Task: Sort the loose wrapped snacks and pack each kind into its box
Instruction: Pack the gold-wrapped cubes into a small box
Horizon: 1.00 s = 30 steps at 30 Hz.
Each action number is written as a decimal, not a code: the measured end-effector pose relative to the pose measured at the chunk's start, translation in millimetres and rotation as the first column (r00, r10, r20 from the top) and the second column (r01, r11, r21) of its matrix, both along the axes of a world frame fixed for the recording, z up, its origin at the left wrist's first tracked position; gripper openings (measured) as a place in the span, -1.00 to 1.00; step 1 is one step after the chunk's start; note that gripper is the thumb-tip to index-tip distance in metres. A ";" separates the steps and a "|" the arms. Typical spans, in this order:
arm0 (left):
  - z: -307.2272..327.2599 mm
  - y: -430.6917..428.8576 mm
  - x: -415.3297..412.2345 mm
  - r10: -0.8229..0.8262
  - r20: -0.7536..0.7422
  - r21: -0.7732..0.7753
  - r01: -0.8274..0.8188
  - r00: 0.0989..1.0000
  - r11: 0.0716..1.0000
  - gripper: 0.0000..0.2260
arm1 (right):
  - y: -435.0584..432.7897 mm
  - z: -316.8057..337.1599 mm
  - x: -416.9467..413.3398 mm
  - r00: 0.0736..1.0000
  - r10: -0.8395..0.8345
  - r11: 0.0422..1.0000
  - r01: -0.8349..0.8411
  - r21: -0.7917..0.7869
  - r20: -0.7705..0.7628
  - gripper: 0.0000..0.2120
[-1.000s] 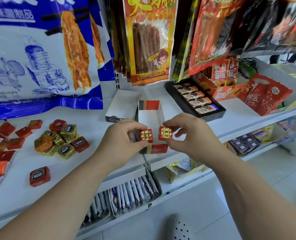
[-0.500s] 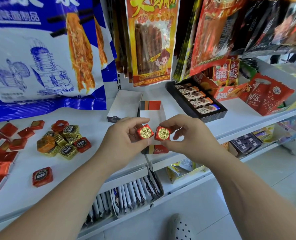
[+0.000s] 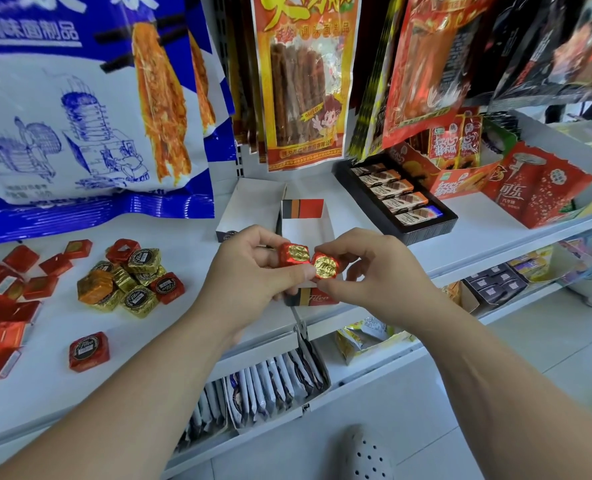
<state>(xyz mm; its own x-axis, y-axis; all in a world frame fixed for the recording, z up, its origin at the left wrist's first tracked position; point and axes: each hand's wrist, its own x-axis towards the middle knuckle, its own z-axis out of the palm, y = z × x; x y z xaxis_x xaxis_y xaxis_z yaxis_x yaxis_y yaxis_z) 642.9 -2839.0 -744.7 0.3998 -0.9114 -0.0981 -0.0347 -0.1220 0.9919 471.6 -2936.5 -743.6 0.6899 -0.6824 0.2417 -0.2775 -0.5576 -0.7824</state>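
Two foil-wrapped snacks held over an open display box

Left hand (image 3: 253, 271) pinches one red square snack with gold foil seal (image 3: 294, 253); right hand (image 3: 374, 275) pinches its twin (image 3: 325, 266), apparently touching it. Both sit above the narrow white open-topped carton with red-and-black ends (image 3: 308, 233). Loose red, gold and orange wrapped pieces (image 3: 128, 277) lie left on the white shelf (image 3: 183, 323).
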 end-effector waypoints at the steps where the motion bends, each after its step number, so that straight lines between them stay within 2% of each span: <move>1: 0.4 -0.4 0.8 0.001 -0.047 -0.007 -0.002 0.999 1.000 -0.75 | -0.1 -0.8 0.1 1.000 -0.011 1.000 0.011 -0.004 0.002 -0.66; 3: 0.9 -0.5 3.2 0.017 -0.149 -0.023 -0.021 0.989 1.000 -0.89 | -0.5 -2.1 0.0 1.000 -0.031 0.999 0.031 -0.022 -0.001 -0.66; 7: -0.5 -0.5 4.6 0.020 -0.174 -0.032 -0.026 0.984 0.999 -0.88 | -3.6 -4.3 -0.8 0.996 -0.073 0.994 0.069 -0.090 -0.051 -0.63; 11: -6.1 -3.4 5.0 -0.010 -0.035 -0.052 0.008 0.999 0.999 -0.58 | -5.5 -7.4 -2.6 0.978 -0.132 0.978 0.102 -0.180 -0.163 -0.62; 16: -12.4 -1.4 6.3 0.011 0.162 -0.050 -0.003 0.987 0.999 -0.72 | -11.3 -10.4 -5.0 0.955 -0.161 0.965 0.099 -0.242 -0.250 -0.69; 24: -19.9 -3.9 10.5 0.072 0.424 -0.059 -0.052 0.903 0.997 -0.70 | -19.3 -12.8 3.6 0.926 -0.079 0.986 0.017 -0.168 -0.370 -0.90; 28: -27.8 -9.5 9.5 0.102 0.486 -0.077 -0.074 0.868 0.994 -0.72 | -22.5 -8.7 7.3 0.914 -0.021 0.988 -0.042 -0.145 -0.405 -0.97; 30: -34.0 -14.9 10.4 0.116 0.524 -0.098 -0.076 0.844 0.992 -0.72 | -22.3 -10.6 9.2 0.889 -0.002 0.985 -0.078 -0.155 -0.458 -0.93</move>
<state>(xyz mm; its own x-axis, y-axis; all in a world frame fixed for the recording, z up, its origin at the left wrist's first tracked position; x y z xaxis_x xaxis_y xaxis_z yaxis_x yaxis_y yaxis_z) 653.3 -2853.9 -778.7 0.4587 -0.8620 0.2158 -0.5467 -0.0824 0.8333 480.8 -2958.7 -754.3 0.7758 -0.6310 0.0013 -0.5562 -0.6847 -0.4710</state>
